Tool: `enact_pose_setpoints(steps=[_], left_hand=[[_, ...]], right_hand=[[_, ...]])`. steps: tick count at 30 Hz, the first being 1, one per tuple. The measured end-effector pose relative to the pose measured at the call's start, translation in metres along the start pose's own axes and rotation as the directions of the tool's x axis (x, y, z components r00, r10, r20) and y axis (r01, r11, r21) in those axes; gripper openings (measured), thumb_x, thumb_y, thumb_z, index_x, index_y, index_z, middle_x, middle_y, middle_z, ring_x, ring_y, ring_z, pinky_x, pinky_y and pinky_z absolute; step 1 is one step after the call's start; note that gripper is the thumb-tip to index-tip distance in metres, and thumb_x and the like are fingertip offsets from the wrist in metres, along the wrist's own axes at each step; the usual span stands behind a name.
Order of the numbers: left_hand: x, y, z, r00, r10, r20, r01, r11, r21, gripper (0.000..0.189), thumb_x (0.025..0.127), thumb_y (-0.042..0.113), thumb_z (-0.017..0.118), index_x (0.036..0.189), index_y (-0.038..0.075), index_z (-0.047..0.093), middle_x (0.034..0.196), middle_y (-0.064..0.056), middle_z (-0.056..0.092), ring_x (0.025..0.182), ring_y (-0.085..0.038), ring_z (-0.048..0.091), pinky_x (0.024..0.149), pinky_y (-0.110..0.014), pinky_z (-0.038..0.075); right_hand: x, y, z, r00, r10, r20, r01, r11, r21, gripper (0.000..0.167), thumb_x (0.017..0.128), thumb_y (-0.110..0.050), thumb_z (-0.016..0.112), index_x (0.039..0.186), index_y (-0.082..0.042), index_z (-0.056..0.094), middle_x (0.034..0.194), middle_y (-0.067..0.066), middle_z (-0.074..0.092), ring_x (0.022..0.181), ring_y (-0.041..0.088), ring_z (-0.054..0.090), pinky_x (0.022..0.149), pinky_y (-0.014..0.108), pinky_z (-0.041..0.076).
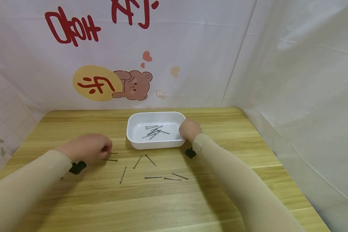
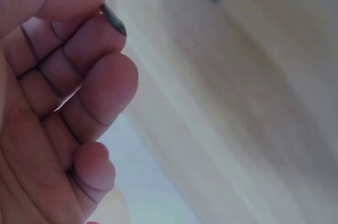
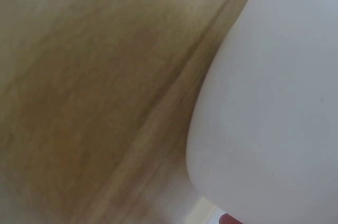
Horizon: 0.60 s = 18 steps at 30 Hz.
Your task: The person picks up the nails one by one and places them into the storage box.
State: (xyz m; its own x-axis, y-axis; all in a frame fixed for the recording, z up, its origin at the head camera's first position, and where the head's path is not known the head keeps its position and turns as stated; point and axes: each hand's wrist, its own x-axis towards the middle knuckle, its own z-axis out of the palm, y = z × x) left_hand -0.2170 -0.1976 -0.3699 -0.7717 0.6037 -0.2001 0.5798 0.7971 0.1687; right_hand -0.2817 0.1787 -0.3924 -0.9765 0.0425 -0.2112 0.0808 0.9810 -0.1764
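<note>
My left hand [image 1: 88, 146] is over the left part of the table, pinching a nail [image 2: 114, 20] between thumb and forefinger; most of it is hidden by the fingers. Just beside that hand another nail [image 1: 112, 160] lies on the wood. A white plastic tray [image 1: 158, 145] stands at the middle back with several nails [image 1: 155, 130] scattered inside. At the tray's right end my right hand [image 1: 190, 129] holds the rim, its fingertips mostly hidden. The right wrist view has the tray's outer wall [image 3: 269, 108] but no fingers.
Several loose nails [image 1: 153, 177] lie spread on the wooden table [image 1: 150, 206] in front of the tray. A printed white curtain [image 1: 191, 64] hangs behind the table, and pale sheets stand along both sides.
</note>
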Motion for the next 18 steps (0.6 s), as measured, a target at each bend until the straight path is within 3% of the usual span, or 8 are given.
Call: enact_pose_setpoints(steps=[9,18], left_hand=[[0.012,0.012,-0.043,1.000,0.017,-0.005,-0.017,1.000,0.009,0.021,0.093,0.008,0.067,0.079,0.021,0.060,0.075,0.007,0.053,0.071,-0.012,0.049,0.065,-0.031,0.040],[0.048,0.036,-0.094,0.995,0.070,-0.071,-0.063,0.993,0.101,0.015,0.093,0.008,0.065,0.083,0.019,0.063,0.076,0.003,0.054,0.073,-0.016,0.050,0.067,-0.033,0.040]], right_hand=[[0.001,0.001,0.000,1.000,-0.011,0.001,0.011,1.000,-0.009,0.023,0.099,-0.010,0.048,0.105,0.001,0.067,0.108,0.015,0.070,0.089,0.028,0.065,0.085,0.042,0.056],[0.002,0.001,0.001,1.000,-0.003,-0.003,0.003,1.000,-0.003,0.022,0.099,-0.009,0.047,0.103,0.000,0.067,0.105,0.014,0.070,0.087,0.027,0.065,0.078,0.039,0.057]])
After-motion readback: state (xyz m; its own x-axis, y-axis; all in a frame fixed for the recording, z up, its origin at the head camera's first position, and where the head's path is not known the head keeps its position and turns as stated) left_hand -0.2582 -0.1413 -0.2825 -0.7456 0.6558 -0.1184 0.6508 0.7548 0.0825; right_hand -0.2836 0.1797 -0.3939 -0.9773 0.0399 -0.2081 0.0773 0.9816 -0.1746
